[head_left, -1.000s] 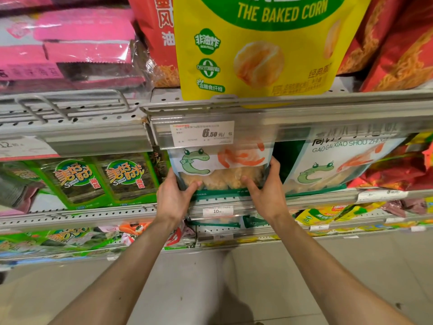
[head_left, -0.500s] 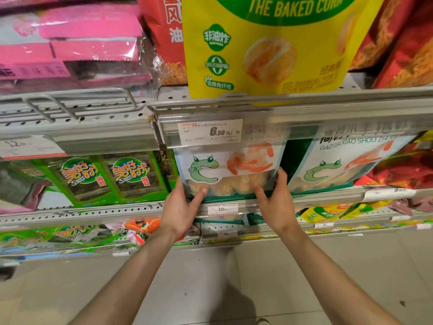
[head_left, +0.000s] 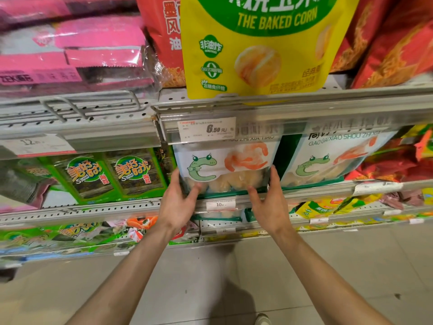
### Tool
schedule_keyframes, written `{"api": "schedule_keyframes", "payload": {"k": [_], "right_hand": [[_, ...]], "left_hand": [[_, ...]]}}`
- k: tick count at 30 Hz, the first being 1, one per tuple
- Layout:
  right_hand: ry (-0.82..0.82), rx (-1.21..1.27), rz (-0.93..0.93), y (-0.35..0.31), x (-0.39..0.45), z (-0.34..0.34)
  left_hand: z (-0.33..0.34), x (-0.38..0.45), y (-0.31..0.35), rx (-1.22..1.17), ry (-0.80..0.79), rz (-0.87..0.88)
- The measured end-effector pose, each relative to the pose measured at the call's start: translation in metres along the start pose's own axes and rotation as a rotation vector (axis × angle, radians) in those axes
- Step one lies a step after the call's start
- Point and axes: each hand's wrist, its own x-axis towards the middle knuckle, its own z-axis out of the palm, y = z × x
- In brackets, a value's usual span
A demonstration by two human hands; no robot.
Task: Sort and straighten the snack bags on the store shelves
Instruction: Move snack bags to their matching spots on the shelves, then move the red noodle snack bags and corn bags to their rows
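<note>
A white and green shrimp-chip bag (head_left: 225, 167) with a green cartoon creature stands upright on the middle shelf (head_left: 304, 195). My left hand (head_left: 178, 202) grips its lower left edge, thumb on the front. My right hand (head_left: 269, 198) grips its lower right edge the same way. A second bag of the same kind (head_left: 332, 158) stands just to the right, apart from my hands. The upper shelf's rail hides both bags' tops.
Green seaweed packs (head_left: 112, 174) stand left of the held bag. Above hang a yellow baked-corn bag (head_left: 255, 43), pink packs (head_left: 77, 50) and red bags (head_left: 393, 38). More red bags (head_left: 393, 160) lie at right. Lower shelves hold mixed snacks; grey floor below.
The held bag has shifted a little deeper and straighter on the shelf, with both hands staying on its lower corners. The view has moved closer to the shelf.
</note>
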Motion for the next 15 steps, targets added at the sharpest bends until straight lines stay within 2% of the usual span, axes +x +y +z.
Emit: {"api": "schedule_keyframes", "payload": {"k": [7,15], "right_hand": [[-0.049,-0.007,0.095,-0.020,-0.054,-0.022],[-0.105,-0.094,0.085,-0.032,-0.161,-0.079]], "left_hand": [[-0.015,-0.058,0.004,0.025,-0.035,-0.008],[-0.030,-0.147,0.018,0.116,-0.256,0.133]]}}
